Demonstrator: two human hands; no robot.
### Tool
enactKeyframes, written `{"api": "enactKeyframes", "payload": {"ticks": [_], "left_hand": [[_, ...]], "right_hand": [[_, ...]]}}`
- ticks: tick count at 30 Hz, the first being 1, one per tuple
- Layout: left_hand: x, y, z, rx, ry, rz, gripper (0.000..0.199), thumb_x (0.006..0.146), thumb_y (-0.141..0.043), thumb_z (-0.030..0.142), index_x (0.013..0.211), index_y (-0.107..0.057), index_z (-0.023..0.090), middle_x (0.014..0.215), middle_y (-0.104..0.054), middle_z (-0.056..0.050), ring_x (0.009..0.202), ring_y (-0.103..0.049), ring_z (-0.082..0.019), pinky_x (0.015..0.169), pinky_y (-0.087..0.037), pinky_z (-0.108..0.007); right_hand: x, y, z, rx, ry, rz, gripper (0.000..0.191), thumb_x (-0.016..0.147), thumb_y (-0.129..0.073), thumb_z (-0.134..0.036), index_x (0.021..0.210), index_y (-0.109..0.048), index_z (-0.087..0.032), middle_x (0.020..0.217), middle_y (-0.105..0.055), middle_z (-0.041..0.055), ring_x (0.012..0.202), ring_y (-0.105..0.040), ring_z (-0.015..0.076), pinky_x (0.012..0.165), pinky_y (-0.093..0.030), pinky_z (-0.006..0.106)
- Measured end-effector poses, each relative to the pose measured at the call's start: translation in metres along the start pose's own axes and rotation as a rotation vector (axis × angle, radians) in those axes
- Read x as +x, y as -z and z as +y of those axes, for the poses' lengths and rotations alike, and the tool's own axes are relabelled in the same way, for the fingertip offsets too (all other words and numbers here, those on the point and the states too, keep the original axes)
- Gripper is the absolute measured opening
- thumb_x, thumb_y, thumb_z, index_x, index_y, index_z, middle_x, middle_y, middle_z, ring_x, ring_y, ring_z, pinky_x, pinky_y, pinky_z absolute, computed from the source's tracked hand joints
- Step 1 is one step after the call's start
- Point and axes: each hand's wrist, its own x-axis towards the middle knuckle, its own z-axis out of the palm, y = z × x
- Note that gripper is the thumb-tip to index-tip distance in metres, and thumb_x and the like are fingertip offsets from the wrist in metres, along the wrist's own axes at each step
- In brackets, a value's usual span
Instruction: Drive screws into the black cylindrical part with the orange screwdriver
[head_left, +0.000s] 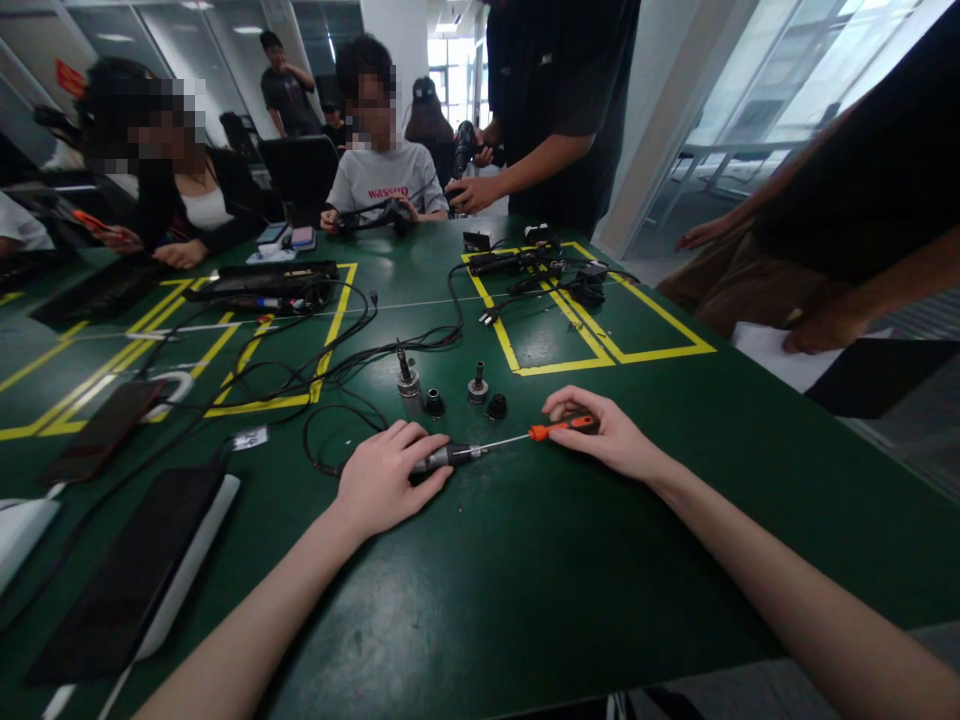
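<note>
Left hand (390, 478) is draped over a slim dark corded tool (435, 460) lying on the green table (570, 570), fingers and thumb closed around its body so just the front end pokes out. Right hand (604, 432) has an orange-and-black screwdriver (576, 424) pinched by the handle, fingers curled around it, shaft running leftward and pretty much flat to the nose of that tool. Can't tell if the tip is actually in the nose or just up against it. Just beyond the hands there's a little lineup: a taller metal piece (408, 384) standing upright, a shorter metal piece (478, 384) to its right, plus a small black collar (434, 403) and another black collar (496, 406), one near each. Farther back, yellow tape (555, 367) marks out boxes on the tabletop, with a pile of black cables (589, 285) sitting in the right-hand one.
</note>
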Motion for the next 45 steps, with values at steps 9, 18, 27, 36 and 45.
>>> {"api": "enactKeyframes", "payload": {"ticks": [9, 18, 27, 36, 45], "left_hand": [[-0.0007, -0.0008, -0.0022, 0.012, -0.003, -0.002, 0.033, 0.1, -0.057, 0.042, 0.121, -0.073, 0.022, 0.102, -0.073, -0.006, 0.091, -0.067, -0.021, 0.071, -0.057, -0.031], [-0.0007, -0.0022, -0.0022, 0.014, -0.004, -0.002, 0.033, 0.1, -0.058, 0.041, 0.121, -0.073, 0.021, 0.103, -0.073, -0.006, 0.092, -0.067, -0.022, 0.073, -0.057, -0.032], [-0.0002, -0.0004, -0.0014, 0.0, 0.002, -0.006, 0.031, 0.099, -0.059, 0.04, 0.12, -0.073, 0.022, 0.102, -0.073, -0.006, 0.092, -0.067, -0.021, 0.072, -0.056, -0.032], [0.0, -0.0011, -0.001, -0.008, -0.001, 0.007, 0.031, 0.099, -0.06, 0.041, 0.119, -0.073, 0.022, 0.101, -0.073, -0.005, 0.091, -0.066, -0.021, 0.071, -0.056, -0.032], [0.0, 0.0, -0.0006, -0.001, 0.004, -0.005, 0.031, 0.099, -0.059, 0.04, 0.12, -0.073, 0.023, 0.101, -0.072, -0.006, 0.09, -0.066, -0.021, 0.073, -0.057, -0.032]], "right_hand": [[-0.0006, -0.0031, 0.0018, 0.011, -0.054, -0.031, 0.033, 0.095, -0.065, -0.054, 0.096, -0.066, -0.021, 0.063, -0.053, -0.004, 0.054, -0.049, 0.0139, 0.052, -0.041, 0.027], [-0.0012, -0.0022, 0.0013, -0.048, -0.021, -0.023, 0.032, 0.095, -0.064, -0.053, 0.095, -0.066, -0.021, 0.07, -0.055, -0.0023, 0.059, -0.049, 0.0147, 0.057, -0.041, 0.028], [0.0005, -0.0013, -0.0014, -0.01, 0.027, 0.015, 0.032, 0.084, -0.077, -0.048, 0.098, -0.062, -0.023, 0.084, -0.062, 0.0007, 0.07, -0.057, 0.0174, 0.065, -0.046, 0.03], [-0.0002, -0.0031, -0.0001, -0.054, -0.036, -0.007, 0.03, 0.095, -0.062, -0.052, 0.088, -0.064, -0.022, 0.076, -0.061, 0.0003, 0.061, -0.05, 0.0153, 0.058, -0.042, 0.029], [0.0009, -0.0038, 0.0008, 0.014, 0.003, 0.035, 0.039, 0.089, -0.069, -0.061, 0.087, -0.061, -0.023, 0.076, -0.058, -0.0005, 0.061, -0.053, 0.0154, 0.057, -0.044, 0.028]]}}
